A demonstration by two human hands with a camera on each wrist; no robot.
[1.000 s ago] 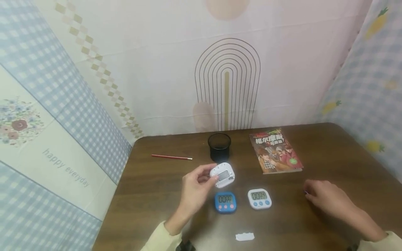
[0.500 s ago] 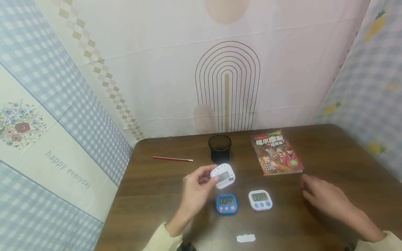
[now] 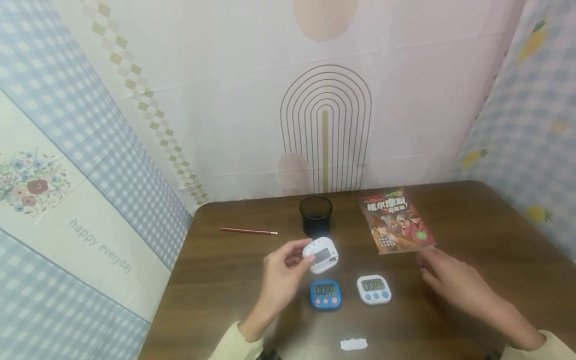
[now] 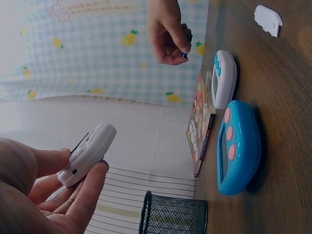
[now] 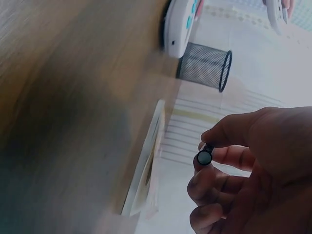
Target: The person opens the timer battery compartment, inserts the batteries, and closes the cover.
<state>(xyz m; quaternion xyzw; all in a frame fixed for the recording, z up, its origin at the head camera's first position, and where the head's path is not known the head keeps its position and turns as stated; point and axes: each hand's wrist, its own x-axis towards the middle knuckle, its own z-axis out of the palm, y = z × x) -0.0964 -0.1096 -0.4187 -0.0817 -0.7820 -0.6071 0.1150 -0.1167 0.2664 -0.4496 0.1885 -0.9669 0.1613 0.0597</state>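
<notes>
My left hand [image 3: 280,275] holds a white digital timer [image 3: 327,248] between thumb and fingers, above the table, its back turned toward me. The long battery slot on that back is uncovered. In the right wrist view my right hand [image 5: 263,156] pinches a small dark battery [image 5: 204,157] with a silvery round end. Just below the held timer, a blue timer [image 3: 326,295] with pink buttons lies on the table. To its right is another white timer [image 3: 374,290] with blue buttons. A white battery cover [image 3: 353,344] lies nearest to me.
A black mesh pen cup [image 3: 316,218] stands behind the held timer. Left of it lies a red pencil [image 3: 249,231]. A comic-style book [image 3: 397,222] lies at the back right of the brown table [image 3: 216,280], against hanging cloth.
My right hand has moved left and slightly up with the battery, toward the book's near corner. The left hand keeps the timer almost still. The head view has tilted slightly.
</notes>
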